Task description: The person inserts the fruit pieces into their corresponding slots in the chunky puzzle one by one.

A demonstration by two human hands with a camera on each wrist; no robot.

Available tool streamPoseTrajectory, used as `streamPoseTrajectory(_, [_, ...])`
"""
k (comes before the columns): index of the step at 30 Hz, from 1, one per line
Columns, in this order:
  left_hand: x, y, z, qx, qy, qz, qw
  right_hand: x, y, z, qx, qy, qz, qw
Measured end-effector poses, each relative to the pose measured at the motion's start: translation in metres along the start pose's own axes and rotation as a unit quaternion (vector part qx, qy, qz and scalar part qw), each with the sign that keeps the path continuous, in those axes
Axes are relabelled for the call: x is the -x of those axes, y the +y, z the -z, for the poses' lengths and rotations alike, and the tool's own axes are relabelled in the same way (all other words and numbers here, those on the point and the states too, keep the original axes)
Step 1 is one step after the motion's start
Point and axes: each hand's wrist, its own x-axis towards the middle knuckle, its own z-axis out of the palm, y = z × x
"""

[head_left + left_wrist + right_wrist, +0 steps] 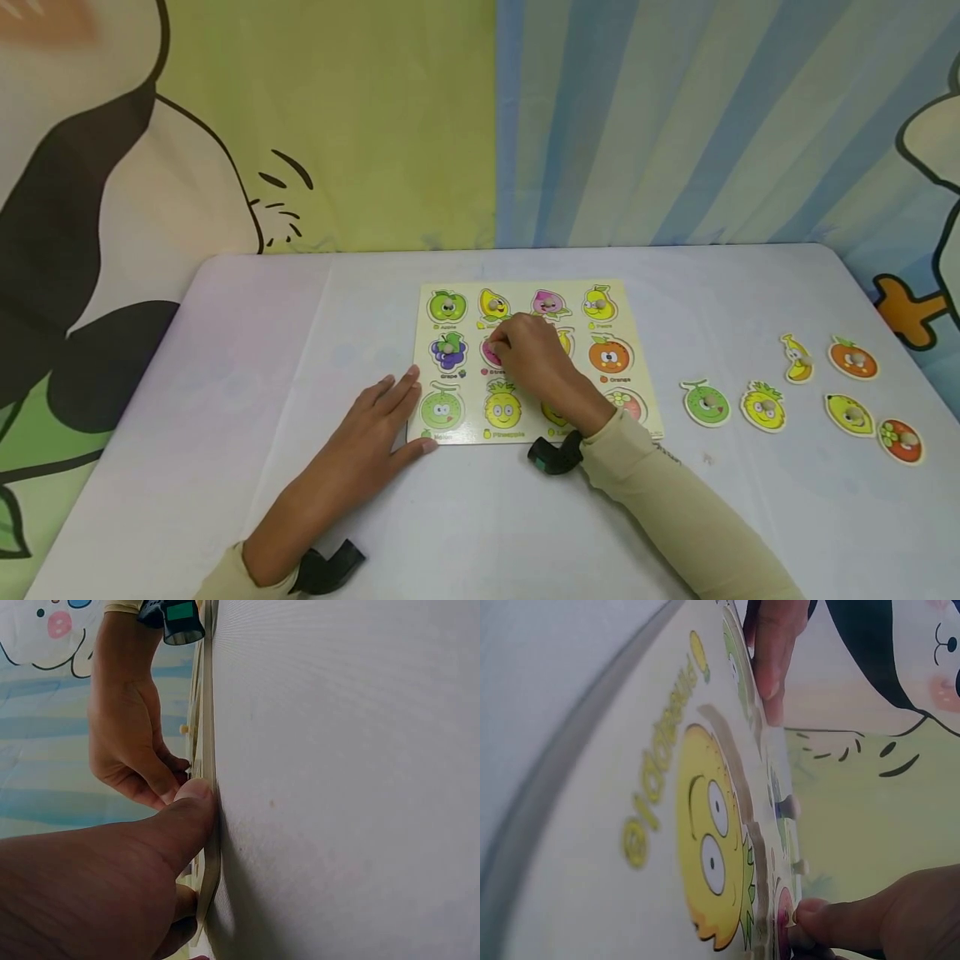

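Note:
A wooden fruit puzzle board (522, 292) lies on the white table. My right hand (536, 358) reaches over its middle and pinches the knob of a pink fruit piece (784, 919) in the middle row. That piece is at its printed place; whether it sits fully down I cannot tell. My left hand (375, 417) rests at the board's lower left corner, fingers extended along the left side and thumb against the front edge. Knobbed apple (447, 307), mango (493, 306), peach (550, 304), pear (600, 303) and grape (448, 352) pieces sit on the board.
Loose pieces lie right of the board: melon (706, 404), pineapple (763, 407), banana (797, 360), orange (853, 359), lemon (850, 415) and a round red one (901, 442). A cartoon-printed backdrop (337, 167) stands behind the table.

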Motion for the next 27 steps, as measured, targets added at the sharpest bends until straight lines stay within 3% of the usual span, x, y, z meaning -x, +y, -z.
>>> streamPoseTrajectory(13, [0.0005, 0.0006, -0.0001, 0.001, -0.002, 0.004, 1.0, 0.0022, -0.0025, -0.0031, 0.029, 0.021, 0.009, 0.999])
streamPoseTrajectory(27, [-0.0001, 0.0011, 0.0008, 0.002, -0.003, 0.002, 1.0, 0.001, 0.0007, -0.0055, 0.013, 0.027, 0.011, 0.999])
